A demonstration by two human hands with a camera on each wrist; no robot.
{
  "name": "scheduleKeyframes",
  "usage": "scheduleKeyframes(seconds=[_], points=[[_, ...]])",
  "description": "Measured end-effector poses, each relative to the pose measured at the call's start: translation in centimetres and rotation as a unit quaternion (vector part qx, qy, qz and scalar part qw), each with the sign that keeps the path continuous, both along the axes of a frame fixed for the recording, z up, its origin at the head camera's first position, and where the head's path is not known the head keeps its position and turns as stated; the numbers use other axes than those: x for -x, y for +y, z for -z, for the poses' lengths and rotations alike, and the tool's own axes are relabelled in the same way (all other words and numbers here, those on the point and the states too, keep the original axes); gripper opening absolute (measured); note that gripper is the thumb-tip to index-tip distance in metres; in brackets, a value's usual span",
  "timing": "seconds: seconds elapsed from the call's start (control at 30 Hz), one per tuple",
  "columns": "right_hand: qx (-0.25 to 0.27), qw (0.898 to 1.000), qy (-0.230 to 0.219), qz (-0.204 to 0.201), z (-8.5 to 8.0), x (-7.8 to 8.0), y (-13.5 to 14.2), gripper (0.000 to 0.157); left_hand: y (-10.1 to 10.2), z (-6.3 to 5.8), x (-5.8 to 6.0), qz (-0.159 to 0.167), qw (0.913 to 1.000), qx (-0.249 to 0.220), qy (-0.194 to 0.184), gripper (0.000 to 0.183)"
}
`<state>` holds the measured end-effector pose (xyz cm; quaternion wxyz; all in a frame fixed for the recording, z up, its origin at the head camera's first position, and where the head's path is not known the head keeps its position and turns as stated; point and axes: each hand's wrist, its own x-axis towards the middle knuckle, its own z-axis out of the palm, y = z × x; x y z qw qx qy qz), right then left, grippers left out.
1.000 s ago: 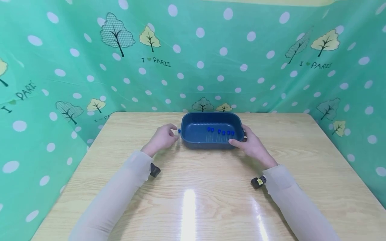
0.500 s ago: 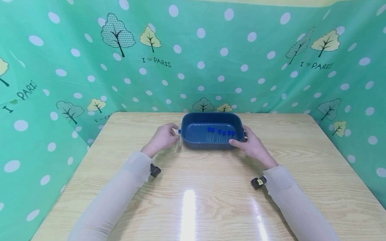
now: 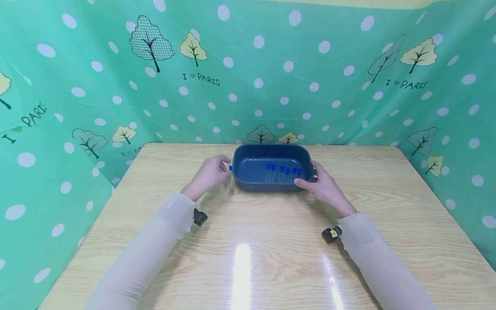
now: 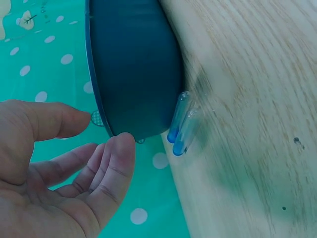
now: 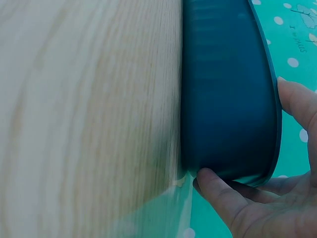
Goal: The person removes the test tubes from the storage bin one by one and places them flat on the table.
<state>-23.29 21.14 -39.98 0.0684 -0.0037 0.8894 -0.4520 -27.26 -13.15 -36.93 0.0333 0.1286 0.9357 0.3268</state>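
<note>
A dark blue rectangular bin (image 3: 252, 187) sits on the table near its back edge. Several clear tubes with blue caps (image 3: 282, 169) lie in a row inside it. My right hand (image 3: 323, 185) grips the bin's right end, thumb on the rim and fingers against the end wall. At the other end, my left hand (image 3: 211, 173) has its fingers relaxed and slightly bent. The left wrist view shows a gap between its thumb and fingers, with nothing held. Two clear tubes with blue ends (image 4: 184, 131) lie on the table beside the bin's left end, close to that hand.
The wooden table (image 3: 271, 241) reflects a bright strip of light in front of the bin. A green dotted cloth (image 3: 255, 94) hangs along the back and both sides. Each wrist wears a small black camera (image 3: 199, 217).
My left hand shifts very slightly beside the bin's left end, its fingers changing their bend a little. The right hand, the bin and the tubes inside stay put.
</note>
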Motion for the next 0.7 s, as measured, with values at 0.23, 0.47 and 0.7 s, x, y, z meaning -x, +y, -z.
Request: scheduleKeyframes(seconds=[0.23,0.47,0.7], points=[[0.001,1.0,0.005,0.0,0.01,0.18,-0.06,0.099,0.21,-0.25,0.16,0.002,0.9999,-0.007,0.008,0.041],[0.001,1.0,0.004,0.002,0.15,0.24,-0.04,0.096,0.38,-0.5,0.12,0.002,0.9999,-0.009,0.012,0.04],[-0.004,1.0,0.007,-0.001,0.27,0.08,0.0,0.096,0.61,-0.67,-0.01,0.003,0.9998,-0.005,0.017,0.039]])
